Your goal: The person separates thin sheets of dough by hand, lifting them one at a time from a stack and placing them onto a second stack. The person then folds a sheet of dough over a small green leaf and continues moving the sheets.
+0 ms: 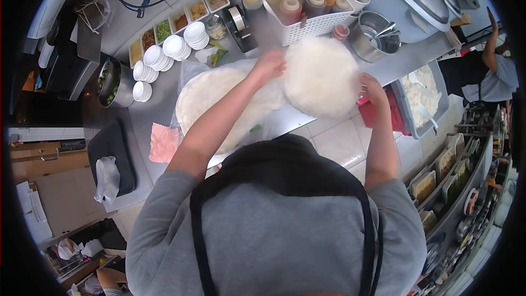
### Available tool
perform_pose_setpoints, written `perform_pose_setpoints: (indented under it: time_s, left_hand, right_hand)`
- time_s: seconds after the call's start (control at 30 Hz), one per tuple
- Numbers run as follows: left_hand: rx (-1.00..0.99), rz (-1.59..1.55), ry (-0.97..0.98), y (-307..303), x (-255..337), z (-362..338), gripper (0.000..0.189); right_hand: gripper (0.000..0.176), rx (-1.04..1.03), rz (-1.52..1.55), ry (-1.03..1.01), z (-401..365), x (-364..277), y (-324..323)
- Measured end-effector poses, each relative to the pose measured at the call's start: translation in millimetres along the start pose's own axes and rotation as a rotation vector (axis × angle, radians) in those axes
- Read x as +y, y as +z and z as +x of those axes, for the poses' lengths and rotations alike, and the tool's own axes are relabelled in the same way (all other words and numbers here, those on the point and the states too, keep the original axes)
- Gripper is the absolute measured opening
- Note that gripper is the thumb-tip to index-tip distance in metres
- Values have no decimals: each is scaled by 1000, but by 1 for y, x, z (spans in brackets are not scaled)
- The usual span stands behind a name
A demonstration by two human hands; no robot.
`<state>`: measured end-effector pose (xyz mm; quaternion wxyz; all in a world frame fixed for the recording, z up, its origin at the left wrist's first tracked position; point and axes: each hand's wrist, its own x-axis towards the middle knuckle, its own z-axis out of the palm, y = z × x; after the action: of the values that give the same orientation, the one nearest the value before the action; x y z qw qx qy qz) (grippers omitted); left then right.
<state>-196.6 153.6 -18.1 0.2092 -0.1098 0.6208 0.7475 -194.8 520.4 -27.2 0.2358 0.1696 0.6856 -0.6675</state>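
A large round white flatbread-like sheet (320,77), slightly blurred, is held up over the counter's front edge. Its left rim is at the curled fingers of my left hand (270,67), which are closed there. At the opposite rim, my right hand (372,89) grips it with bent fingers partly hidden by the sheet. More of these pale round sheets (205,104) lie on clear plastic on the counter, beneath my left forearm. Beside them rests a pink cloth (164,143).
Behind the sheets are a white basket (309,32) of squeeze bottles, a tape dispenser (239,24), stacked white cups (158,57) and a metal pot (373,41) with utensils. A grey tub (435,115) of white food stands right. Another person (485,68) is at far right.
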Motion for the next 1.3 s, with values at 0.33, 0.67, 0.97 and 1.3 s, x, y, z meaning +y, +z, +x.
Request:
perform_pose_setpoints:
  time_s: [0.33, 0.67, 0.97, 1.3]
  left_hand:
    - [306, 44, 169, -111, 54, -114, 29]
    - [1021, 151, 1029, -241, 198, -316, 20]
    - [1283, 180, 1239, -354, 313, -332, 40]
    - [1119, -50, 1283, -357, 312, -338, 47]
  right_hand:
    - [62, 756, -1262, -899, 8, -25, 112]
    - [60, 335, -859, -789, 61, 4, 125]
    - [45, -52, -515, -808, -14, -68, 224]
    - [41, -312, -527, -899, -77, -87, 288]
